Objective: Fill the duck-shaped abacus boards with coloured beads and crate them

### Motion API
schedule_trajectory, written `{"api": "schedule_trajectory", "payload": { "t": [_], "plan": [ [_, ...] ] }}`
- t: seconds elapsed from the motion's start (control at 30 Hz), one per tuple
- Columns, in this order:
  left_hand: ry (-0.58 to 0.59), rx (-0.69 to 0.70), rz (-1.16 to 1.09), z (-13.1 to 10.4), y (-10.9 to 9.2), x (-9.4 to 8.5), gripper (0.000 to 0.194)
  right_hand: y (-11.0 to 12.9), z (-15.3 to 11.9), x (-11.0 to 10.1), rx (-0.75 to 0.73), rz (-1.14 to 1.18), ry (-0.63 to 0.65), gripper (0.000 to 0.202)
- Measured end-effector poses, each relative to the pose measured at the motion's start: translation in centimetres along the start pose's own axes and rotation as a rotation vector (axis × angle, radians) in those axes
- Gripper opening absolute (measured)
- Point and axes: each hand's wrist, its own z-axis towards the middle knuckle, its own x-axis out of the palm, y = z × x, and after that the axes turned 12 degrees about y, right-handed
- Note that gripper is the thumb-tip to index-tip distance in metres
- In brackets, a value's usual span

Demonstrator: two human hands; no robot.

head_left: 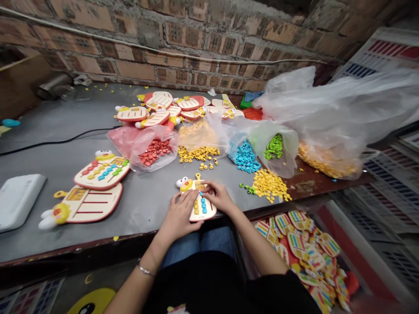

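A cream duck-headed board (pixel 195 216) lies at the table's front edge, with yellow and blue beads in its slots. My left hand (pixel 179 212) is wrapped over the board's left side, holding it down. Over the upper right part, my right hand (pixel 218 195) pinches at a blue bead near the top of the blue row. Part of the board is hidden under my fingers. Beyond it, loose yellow beads (pixel 198 153) spill from a bag. Blue beads (pixel 246 156) and green beads (pixel 273 146) lie in bags behind my right hand.
Two duck boards, one beaded (pixel 102 171), one without beads (pixel 98 204), overlap at left. Red beads (pixel 155 151) fill a bag; more boards (pixel 160 99) are piled behind. Loose yellow beads (pixel 270 185) lie at right. A crate (pixel 353 244) holds finished-looking boards below. A white device (pixel 21 198) sits far left.
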Motion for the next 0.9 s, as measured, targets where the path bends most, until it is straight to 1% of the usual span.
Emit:
{"api": "schedule_trajectory", "payload": {
  "t": [0.07,0.1,0.13,0.17,0.2,0.27,0.3,0.33,0.37,0.43,0.47,0.53,0.6,0.63,0.7,0.73,0.8,0.9],
  "plan": [
    [-0.001,0.002,0.009,0.0,0.0,0.0,0.083,0.3,-0.4,-0.4,-0.034,0.017,0.068,0.032],
    [0.002,0.007,0.012,0.0,0.1,0.0,0.082,0.4,-0.8,-0.9,-0.047,0.014,0.081,0.031],
    [0.006,0.013,0.014,0.0,0.1,0.0,0.081,0.4,-1.3,-1.5,-0.048,-0.005,0.056,0.029],
    [0.010,0.018,0.015,0.0,0.1,0.0,0.079,0.3,-1.9,-2.3,-0.035,-0.051,-0.011,0.027],
    [0.012,0.022,0.015,0.0,0.1,0.0,0.077,0.1,-2.6,-3.2,-0.008,-0.129,-0.108,0.026],
    [0.011,0.022,0.016,0.0,0.1,-0.1,0.074,-0.7,-4.0,-5.2,0.094,-0.370,-0.324,0.024],
    [0.009,0.021,0.019,0.0,0.1,-0.1,0.073,-1.2,-4.6,-6.1,0.162,-0.501,-0.394,0.023],
    [0.008,0.020,0.023,0.0,0.1,-0.1,0.072,-1.8,-5.1,-6.9,0.232,-0.614,-0.421,0.022],
    [0.006,0.019,0.028,0.0,0.0,-0.2,0.072,-2.4,-5.5,-7.5,0.291,-0.695,-0.416,0.020],
    [0.000,0.019,0.036,0.0,0.0,-0.2,0.072,-3.4,-5.9,-8.3,0.342,-0.737,-0.379,0.018],
    [0.000,0.021,0.038,-0.1,0.0,-0.3,0.072,-3.7,-5.9,-8.3,0.324,-0.706,-0.376,0.018],
    [0.004,0.026,0.035,-0.1,0.0,-0.3,0.072,-3.6,-5.3,-7.8,0.230,-0.570,-0.418,0.018],
    [0.010,0.027,0.032,-0.1,0.0,-0.2,0.072,-2.7,-4.3,-6.5,0.120,-0.376,-0.467,0.016],
    [0.013,0.026,0.031,-0.1,0.0,-0.2,0.073,-2.1,-3.6,-5.7,0.075,-0.285,-0.469,0.015],
    [0.016,0.022,0.032,-0.1,0.0,-0.2,0.073,-0.7,-2.2,-3.9,0.013,-0.173,-0.421,0.013],
    [0.016,0.020,0.033,-0.1,0.0,-0.1,0.074,-0.1,-1.4,-3.1,-0.009,-0.166,-0.381,0.012],
    [0.016,0.020,0.038,-0.1,0.0,-0.1,0.073,0.5,-0.1,-1.8,-0.044,-0.242,-0.281,0.012],
    [0.015,0.028,0.044,-0.1,0.1,0.0,0.070,0.2,1.0,-0.9,-0.076,-0.430,-0.168,0.014]
  ]
}}
